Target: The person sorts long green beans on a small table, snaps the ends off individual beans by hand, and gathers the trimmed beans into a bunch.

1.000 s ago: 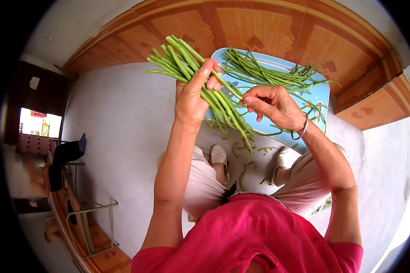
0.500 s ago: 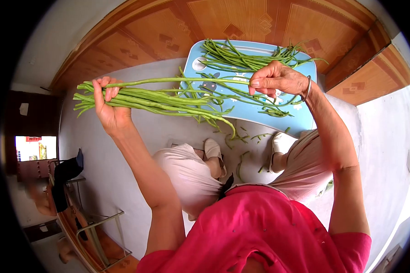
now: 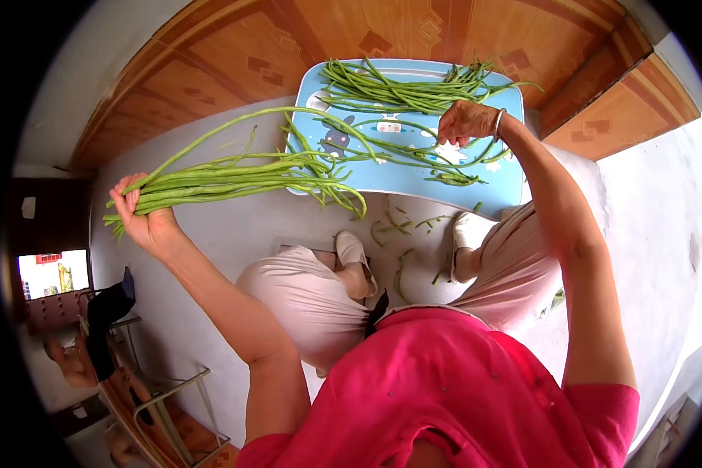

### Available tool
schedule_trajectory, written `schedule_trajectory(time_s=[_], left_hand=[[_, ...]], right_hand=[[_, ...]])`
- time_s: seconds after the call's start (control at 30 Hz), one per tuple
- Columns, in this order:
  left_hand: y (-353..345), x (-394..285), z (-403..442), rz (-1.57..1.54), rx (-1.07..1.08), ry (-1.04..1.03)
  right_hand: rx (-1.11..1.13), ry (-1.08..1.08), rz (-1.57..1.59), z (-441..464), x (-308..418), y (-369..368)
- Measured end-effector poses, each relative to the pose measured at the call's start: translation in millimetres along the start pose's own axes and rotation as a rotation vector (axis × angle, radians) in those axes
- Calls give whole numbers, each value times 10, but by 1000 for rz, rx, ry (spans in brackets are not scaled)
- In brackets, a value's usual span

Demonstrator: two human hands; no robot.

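Note:
My left hand (image 3: 142, 214) is closed around one end of a bunch of long green beans (image 3: 234, 181), held out to the left above the floor. One bean arches up out of the bunch, and the far ends droop near the edge of a blue table (image 3: 402, 186). My right hand (image 3: 468, 123) hovers over the table with fingers pinched together beside some loose beans (image 3: 413, 152); what is between the fingertips is too small to make out. Behind it lies a larger pile of long green beans (image 3: 402, 87) on the table.
Broken bean bits (image 3: 402, 226) lie on the floor between my shoes (image 3: 351, 253). A patterned wooden panel (image 3: 288, 58) stands behind the table. At the lower left is a metal-framed seat (image 3: 168, 394), with part of another person (image 3: 74, 363) nearby.
My right hand has let go of the long bean it held stretched, which now arches loosely from the bunch. My left hand has moved left and slightly down with the bunch.

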State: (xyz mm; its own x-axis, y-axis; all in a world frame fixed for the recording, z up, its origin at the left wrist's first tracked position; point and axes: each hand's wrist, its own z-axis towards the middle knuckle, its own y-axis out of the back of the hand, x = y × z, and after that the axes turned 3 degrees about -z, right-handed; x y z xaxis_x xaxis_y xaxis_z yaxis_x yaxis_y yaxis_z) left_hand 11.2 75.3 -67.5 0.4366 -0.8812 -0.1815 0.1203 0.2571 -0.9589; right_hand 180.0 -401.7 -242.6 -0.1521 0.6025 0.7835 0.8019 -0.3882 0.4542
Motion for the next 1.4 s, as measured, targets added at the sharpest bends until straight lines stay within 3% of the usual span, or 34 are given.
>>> schedule_trajectory(time_s=[0.03,0.1,0.17,0.23,0.5,0.73,0.87,0.97,1.1,1.2,1.4], left_hand=[[5,-96,1,22,36,-21],[-23,-129,-19,-34,80,74],[-40,-51,-56,-20,88,102],[-78,59,-91,20,44,94],[-154,282,-145,101,60,149],[-121,468,-170,187,52,234],[-191,633,-225,294,-140,119],[-102,639,-192,278,-86,242],[-68,803,-205,282,51,369],[-27,949,-207,323,-8,383],[105,1338,-219,516,-149,405]], right_hand=[[-42,-78,-185,92,-139,-59],[-263,282,-606,277,-377,-188],[-375,295,-517,406,-302,-364],[-448,250,-659,558,-214,-544],[-419,37,-811,998,-171,-928],[-361,-99,-519,998,-126,-807],[-407,42,-365,945,-100,-601],[-473,104,-95,845,4,-437],[-317,228,370,737,146,-216],[-268,270,623,554,329,-137],[-261,429,619,145,978,-124]])
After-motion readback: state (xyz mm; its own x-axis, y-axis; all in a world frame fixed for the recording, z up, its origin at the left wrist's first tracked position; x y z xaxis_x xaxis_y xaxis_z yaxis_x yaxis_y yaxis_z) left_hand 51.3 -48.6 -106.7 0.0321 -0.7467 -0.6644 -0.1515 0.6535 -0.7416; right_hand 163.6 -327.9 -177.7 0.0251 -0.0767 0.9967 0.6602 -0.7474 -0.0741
